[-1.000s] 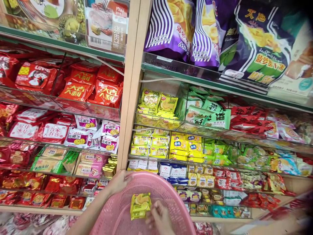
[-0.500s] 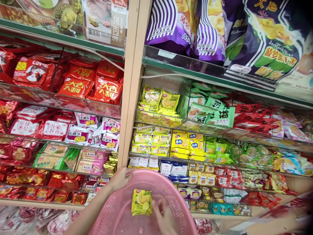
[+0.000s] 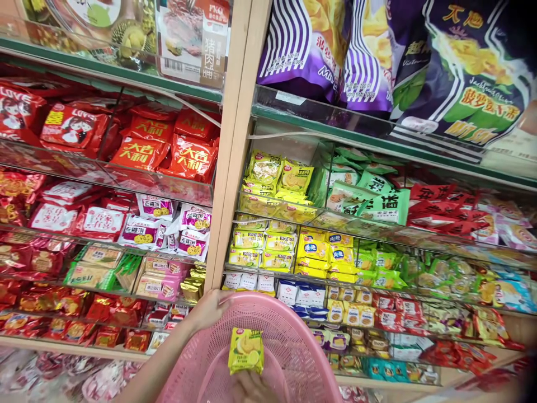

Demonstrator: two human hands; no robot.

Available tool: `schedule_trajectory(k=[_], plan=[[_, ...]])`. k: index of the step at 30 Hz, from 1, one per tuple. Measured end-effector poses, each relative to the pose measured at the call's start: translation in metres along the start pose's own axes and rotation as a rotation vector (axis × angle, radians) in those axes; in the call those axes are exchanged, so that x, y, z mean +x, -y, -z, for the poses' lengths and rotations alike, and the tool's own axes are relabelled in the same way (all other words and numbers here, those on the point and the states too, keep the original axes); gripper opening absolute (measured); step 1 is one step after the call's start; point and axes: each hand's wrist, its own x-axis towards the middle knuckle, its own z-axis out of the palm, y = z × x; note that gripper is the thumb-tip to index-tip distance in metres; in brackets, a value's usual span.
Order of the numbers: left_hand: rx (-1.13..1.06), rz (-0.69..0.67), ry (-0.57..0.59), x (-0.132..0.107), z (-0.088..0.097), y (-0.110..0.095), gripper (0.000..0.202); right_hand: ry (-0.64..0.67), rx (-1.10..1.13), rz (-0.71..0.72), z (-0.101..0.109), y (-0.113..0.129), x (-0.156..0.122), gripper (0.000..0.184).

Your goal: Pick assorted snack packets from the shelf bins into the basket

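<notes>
At the bottom centre of the frame, your right hand [image 3: 251, 387] meets the lower edge of a yellow packet [image 3: 245, 350]; whether its blurred fingers pinch it, I cannot tell. The glossy, green-tinged packet faces you, a pink mark at its upper left, biscuits across its middle, a lemon slice at lower right. It shows within the mouth of the pink basket [image 3: 300, 336], whose rim your left hand [image 3: 208, 309] grips, fingers closed; beyond, similar yellow packs [image 3: 279, 182] fill a shelf bin right of centre
</notes>
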Motion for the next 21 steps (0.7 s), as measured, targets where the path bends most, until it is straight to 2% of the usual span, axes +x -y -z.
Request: schedule_trajectory(k=[6, 10, 17, 21], plan=[[-0.003, -0.013, -0.006, 0.001, -0.002, 0.006, 0.04, 0.197, 0.049, -0.027, 0.014, -0.003, 0.014, 0.024], [0.019, 0.003, -0.027, 0.001, -0.002, 0.005, 0.041, 0.269, 0.072, -0.053, 0.021, -0.003, 0.016, 0.028], [0.034, -0.021, -0.01, 0.0, -0.001, 0.003, 0.042, 0.184, 0.111, -0.063, 0.04, 0.004, 0.019, 0.024], [0.029, 0.023, -0.031, 0.001, -0.002, 0.005, 0.041, 0.128, 0.269, -0.069, 0.075, 0.016, 0.037, 0.011]])
